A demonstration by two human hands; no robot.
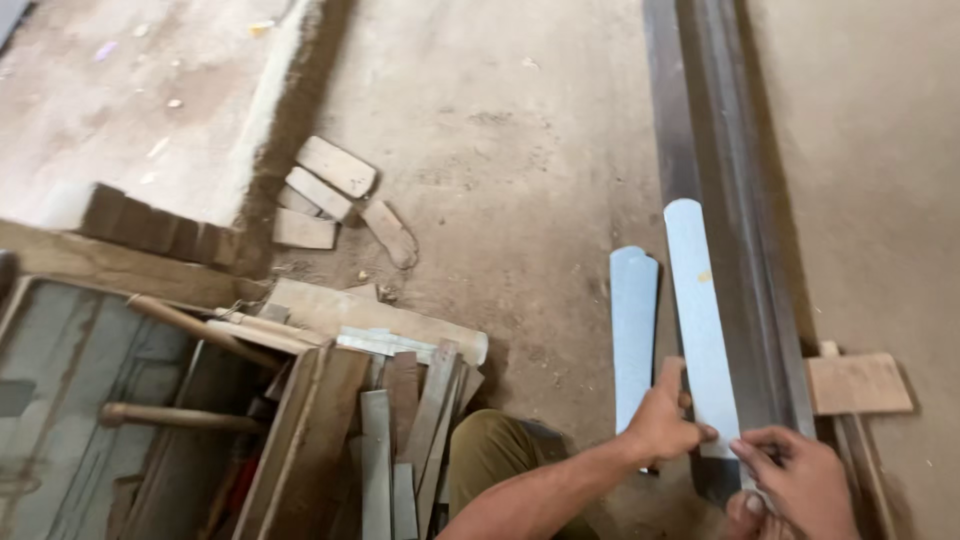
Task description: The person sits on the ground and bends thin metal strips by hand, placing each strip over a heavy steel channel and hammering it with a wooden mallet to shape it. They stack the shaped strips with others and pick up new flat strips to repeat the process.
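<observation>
Two hands are down low on the concrete floor (520,150), both working the same pale blue strip (700,320). The left hand (662,425) has its thumb and fingers pinched onto the strip's near end, closed around its edge. The right hand (795,480) comes in from the other side, fingers curled and pinching that same near end, so both have hold of it. The strip is flat with a rounded far tip, and it lies along a long dark metal rail (725,200) that runs away toward the far edge of the floor. Just beside it, to the left, a second pale blue strip (634,320) lies flat on the floor, parallel and slightly shorter in view. To the right of the rail, a small wooden block (858,383) sits on the floor, touching the rail's side. Over at the near left, a heap of wooden slats (390,430) is stacked loosely, with a wooden handle (175,415) poking out beside it. Further out, a few short wooden offcuts (335,190) lie scattered by a raised concrete step (150,120). The person's knee (490,450) shows between the heap and the hands.
</observation>
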